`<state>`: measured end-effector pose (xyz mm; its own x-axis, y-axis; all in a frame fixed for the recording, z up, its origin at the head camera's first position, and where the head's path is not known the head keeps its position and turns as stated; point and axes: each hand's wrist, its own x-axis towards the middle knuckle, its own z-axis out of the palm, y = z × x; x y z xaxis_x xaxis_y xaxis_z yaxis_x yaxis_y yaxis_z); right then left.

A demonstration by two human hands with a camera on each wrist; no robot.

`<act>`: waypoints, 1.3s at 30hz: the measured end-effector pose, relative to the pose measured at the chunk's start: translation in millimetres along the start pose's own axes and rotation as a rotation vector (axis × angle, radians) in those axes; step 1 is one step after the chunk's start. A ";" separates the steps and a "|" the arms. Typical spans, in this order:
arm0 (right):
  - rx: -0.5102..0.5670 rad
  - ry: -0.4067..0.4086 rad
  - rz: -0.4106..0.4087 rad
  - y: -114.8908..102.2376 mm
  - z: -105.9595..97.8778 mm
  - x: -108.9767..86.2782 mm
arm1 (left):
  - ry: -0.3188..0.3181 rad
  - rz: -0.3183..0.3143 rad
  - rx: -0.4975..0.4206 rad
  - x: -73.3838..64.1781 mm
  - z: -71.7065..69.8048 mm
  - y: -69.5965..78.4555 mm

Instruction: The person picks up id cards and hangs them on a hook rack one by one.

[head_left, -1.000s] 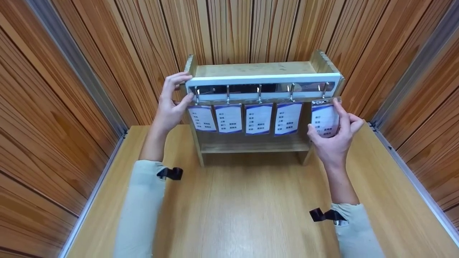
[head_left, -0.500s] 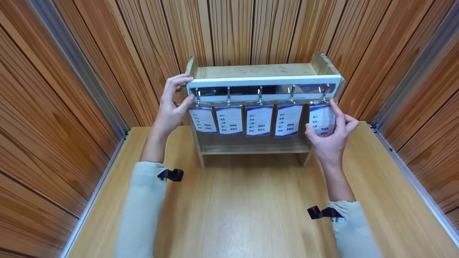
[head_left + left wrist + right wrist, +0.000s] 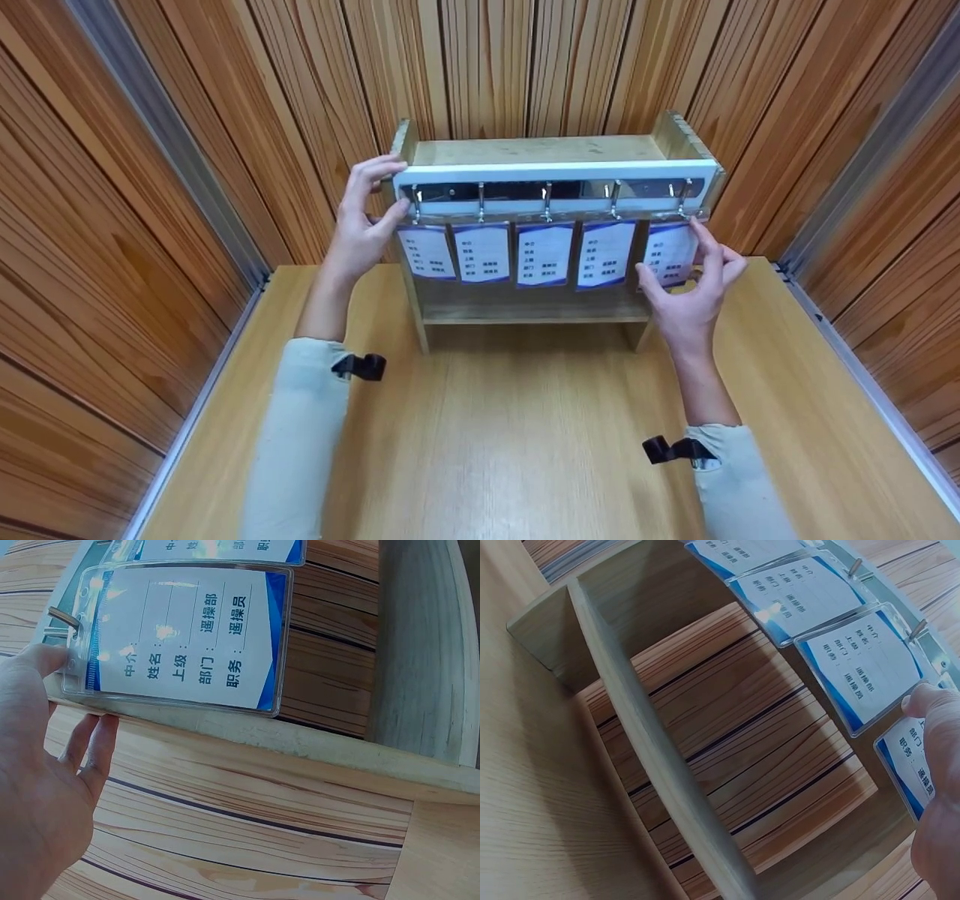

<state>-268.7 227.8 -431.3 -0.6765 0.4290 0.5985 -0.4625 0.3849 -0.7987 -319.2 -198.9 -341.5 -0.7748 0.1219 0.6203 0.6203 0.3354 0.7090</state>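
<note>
A white hook rail [image 3: 517,172] with a mirror-like strip and several metal hooks runs along the front of a wooden rack [image 3: 534,313]. My left hand [image 3: 358,232] grips the rail's left end, thumb on its front and fingers over the rack's side. Clear-sleeved badges hang in a row below the hooks, among them the leftmost badge [image 3: 180,637], near my left thumb. At the far right, my right hand [image 3: 694,300] holds the last badge [image 3: 667,251] by its edges, index finger at the upper right corner, thumb at the left edge. In the right wrist view, the hand partly covers this badge [image 3: 901,757].
The rack stands on a light wooden table [image 3: 480,435], near a wood-plank back wall [image 3: 487,67]. Plank side walls with metal rails enclose the table left and right. A lower shelf board [image 3: 656,739] crosses the rack beneath the badges.
My right hand has moved slightly left with the last badge, which now lines up beneath the rightmost hook beside the others. My left hand keeps its grip on the rail's end.
</note>
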 end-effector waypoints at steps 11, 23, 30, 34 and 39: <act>0.047 -0.022 -0.016 2.4 -2.8 -0.6 | 0.019 0.020 -0.007 0.3 -0.2 -0.7; 0.037 -0.081 -0.064 9.9 -14.3 -2.9 | 0.029 0.010 0.008 -4.8 1.1 0.4; 0.072 -0.119 -0.059 16.0 -22.7 -9.2 | 0.031 -0.005 -0.003 -14.0 -1.0 -1.1; 0.085 -0.138 -0.059 22.0 -29.0 -14.2 | 0.041 -0.011 -0.015 -25.5 -0.3 -5.1; 0.085 -0.156 -0.056 28.5 -37.3 -18.4 | 0.073 -0.007 -0.020 -40.7 -2.4 -8.7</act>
<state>-248.1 261.4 -462.8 -0.7261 0.2746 0.6304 -0.5442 0.3311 -0.7709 -292.8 -209.1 -372.2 -0.7685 0.0512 0.6377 0.6181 0.3170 0.7194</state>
